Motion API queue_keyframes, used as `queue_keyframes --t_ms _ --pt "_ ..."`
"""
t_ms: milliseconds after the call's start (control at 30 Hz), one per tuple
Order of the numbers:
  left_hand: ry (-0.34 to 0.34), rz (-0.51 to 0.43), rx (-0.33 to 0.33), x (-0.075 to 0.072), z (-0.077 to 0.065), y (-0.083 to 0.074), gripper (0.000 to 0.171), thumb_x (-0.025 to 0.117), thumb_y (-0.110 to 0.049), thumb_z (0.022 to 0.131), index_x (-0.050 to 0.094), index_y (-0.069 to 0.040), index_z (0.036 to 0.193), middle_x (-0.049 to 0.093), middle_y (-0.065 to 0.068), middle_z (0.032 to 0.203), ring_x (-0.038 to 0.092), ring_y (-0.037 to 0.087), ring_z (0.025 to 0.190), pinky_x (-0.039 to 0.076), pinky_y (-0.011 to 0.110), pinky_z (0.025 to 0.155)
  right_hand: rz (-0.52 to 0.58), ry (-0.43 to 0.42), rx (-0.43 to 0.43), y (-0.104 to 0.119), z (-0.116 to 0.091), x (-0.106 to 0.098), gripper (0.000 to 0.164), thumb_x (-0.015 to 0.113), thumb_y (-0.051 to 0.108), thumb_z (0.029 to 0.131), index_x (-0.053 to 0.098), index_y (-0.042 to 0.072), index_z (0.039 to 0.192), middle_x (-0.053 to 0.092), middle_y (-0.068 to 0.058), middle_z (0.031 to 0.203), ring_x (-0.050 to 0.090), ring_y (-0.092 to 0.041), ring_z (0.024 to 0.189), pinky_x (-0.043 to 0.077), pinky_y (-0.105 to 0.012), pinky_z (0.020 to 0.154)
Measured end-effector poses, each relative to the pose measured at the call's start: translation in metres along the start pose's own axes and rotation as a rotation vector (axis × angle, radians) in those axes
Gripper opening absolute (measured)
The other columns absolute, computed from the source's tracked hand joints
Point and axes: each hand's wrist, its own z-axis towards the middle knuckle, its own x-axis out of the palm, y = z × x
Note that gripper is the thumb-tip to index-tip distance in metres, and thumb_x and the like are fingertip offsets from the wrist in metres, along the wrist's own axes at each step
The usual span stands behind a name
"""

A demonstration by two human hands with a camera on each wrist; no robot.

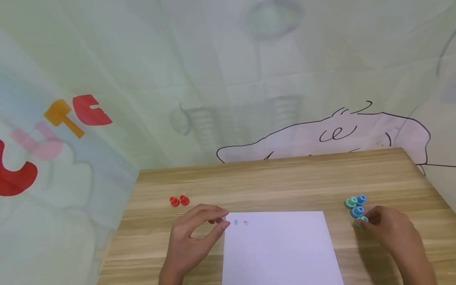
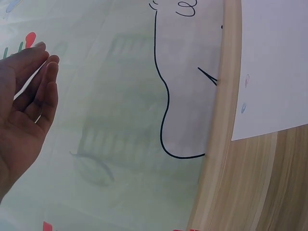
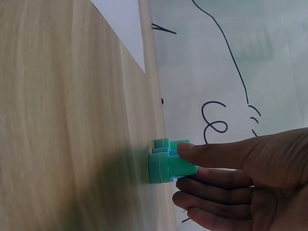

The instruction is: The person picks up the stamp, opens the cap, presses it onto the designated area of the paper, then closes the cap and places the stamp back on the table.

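Observation:
In the head view my right hand (image 1: 393, 227) is at the nearest green stamp (image 1: 361, 220) on the right of the table. The right wrist view has the thumb (image 3: 192, 151) and fingers pinching that green stamp (image 3: 180, 166) by its knob, its wide base beside the others. Close by stand two blue stamps (image 1: 357, 212) and another green stamp (image 1: 350, 202). My left hand (image 1: 194, 237) hovers by the top left corner of the white paper (image 1: 281, 249), thumb and fingertips apart, holding nothing. Small blue and red stamped marks (image 1: 246, 223) show near that corner.
Two red stamps (image 1: 184, 200) stand on the left of the wooden table (image 1: 249, 182), beyond my left hand. A printed cloth backdrop (image 1: 228, 79) rises behind the table's far edge and along its left side.

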Motion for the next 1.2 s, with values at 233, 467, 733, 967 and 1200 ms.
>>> queue_keyframes --t_ms 233,467,733,967,1200 --pt "0.001 0.016 0.0 -0.003 -0.001 0.001 0.035 0.085 0.008 0.081 0.08 -0.008 0.112 0.078 0.009 0.099 0.071 0.014 0.082 0.062 0.018 0.076 0.002 0.036 0.038 0.003 -0.004 -0.005 0.036 0.081 0.031 0.093 0.074 -0.003 0.104 0.078 -0.017 0.095 0.071 -0.032 0.083 0.052 -0.039 0.06" --pt "0.01 0.027 -0.018 -0.004 -0.001 0.002 0.039 0.085 0.011 0.079 0.08 -0.008 0.112 0.079 0.009 0.099 0.071 0.014 0.083 0.062 0.017 0.076 0.014 0.02 0.028 0.014 -0.016 -0.016 0.044 0.08 0.04 0.095 0.074 -0.001 0.107 0.079 -0.018 0.098 0.074 -0.037 0.089 0.057 -0.047 0.065" --pt "0.024 0.025 -0.036 -0.001 0.001 0.0 0.037 0.087 0.008 0.081 0.081 -0.01 0.112 0.079 0.007 0.1 0.071 0.013 0.084 0.062 0.017 0.076 0.115 -0.059 -0.118 0.056 -0.034 -0.021 0.036 0.082 0.045 0.093 0.077 0.012 0.107 0.081 -0.001 0.099 0.075 -0.006 0.084 0.055 -0.022 0.067" --pt "0.057 -0.037 0.06 0.012 0.011 0.001 0.034 0.085 0.008 0.081 0.079 -0.007 0.112 0.078 0.009 0.098 0.071 0.015 0.084 0.062 0.019 0.074 0.226 -0.087 -0.238 0.116 -0.041 -0.022 0.016 0.08 0.047 0.094 0.074 0.035 0.103 0.076 0.022 0.096 0.074 0.004 0.091 0.057 -0.02 0.074" --pt "0.073 -0.036 0.102 0.03 0.021 -0.005 0.034 0.086 0.004 0.084 0.078 -0.006 0.115 0.078 0.009 0.101 0.07 0.015 0.083 0.062 0.022 0.074 0.438 -0.154 -0.425 0.165 -0.044 -0.015 0.021 0.086 0.025 0.092 0.075 0.033 0.108 0.076 0.019 0.095 0.074 -0.001 0.085 0.06 -0.018 0.073"
